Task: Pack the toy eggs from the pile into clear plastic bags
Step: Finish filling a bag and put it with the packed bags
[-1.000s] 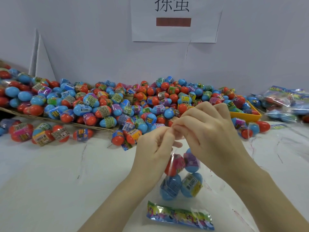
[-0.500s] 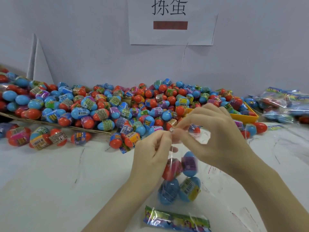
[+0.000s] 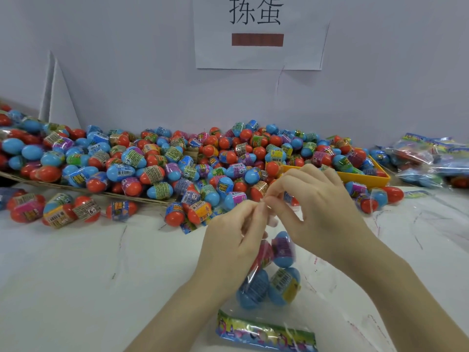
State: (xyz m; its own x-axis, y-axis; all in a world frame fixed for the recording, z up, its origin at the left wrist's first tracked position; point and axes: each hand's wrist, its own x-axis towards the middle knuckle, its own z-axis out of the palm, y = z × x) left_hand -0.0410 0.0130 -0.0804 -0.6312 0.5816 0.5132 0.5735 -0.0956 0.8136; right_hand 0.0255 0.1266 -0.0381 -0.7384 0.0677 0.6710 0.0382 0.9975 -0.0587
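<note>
the top edge of a clear plastic bag [image 3: 272, 273] was pinched between the thumb and fingers of the left hand [image 3: 234, 240] and those of the right hand [image 3: 318, 209], both curled closed on the film above the white bench [image 3: 76, 275]. four toy eggs [image 3: 283, 250], blue and red with printed bands, were seen inside the bag, which lay on the bench with its colourful printed header [image 3: 266, 335] nearest the camera. the pile of toy eggs [image 3: 165, 163] was spread along the back of the bench against the wall, partly in a yellow tray [image 3: 368, 175]. filled bags [image 3: 431, 158] were stacked at the far right. a paper sign [image 3: 258, 31] was fixed to the wall.
</note>
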